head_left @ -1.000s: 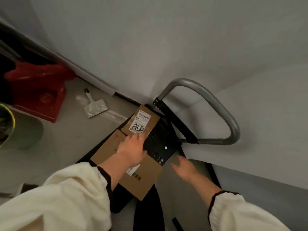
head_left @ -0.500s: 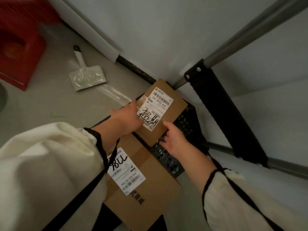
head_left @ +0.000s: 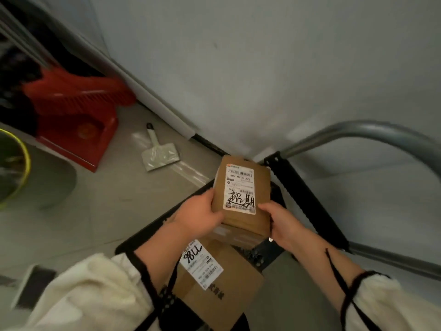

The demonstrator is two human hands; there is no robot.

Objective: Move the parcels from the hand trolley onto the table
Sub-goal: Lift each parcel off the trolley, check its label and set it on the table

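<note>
A small brown cardboard parcel (head_left: pixel 260 187) with a white label and black handwriting is lifted above the black hand trolley (head_left: pixel 152 229). My left hand (head_left: pixel 198 215) grips its left side and my right hand (head_left: pixel 281 222) grips its lower right corner. Below, a larger flat brown parcel (head_left: pixel 229 285) with a white label lies on the trolley deck, partly under my left forearm. The trolley's grey metal handle (head_left: pixel 372 130) curves up at the right. No table is in view.
A grey wall stands close behind the trolley. On the floor to the left lie a small scraper in a clear bag (head_left: pixel 160 152), a red plastic dustpan (head_left: pixel 78 123) and a round bin with a yellow-green rim (head_left: pixel 23 168).
Both hands closed on the small parcel and lifted it off the trolley, turning it upright toward me. The view pulled back and up from the trolley deck.
</note>
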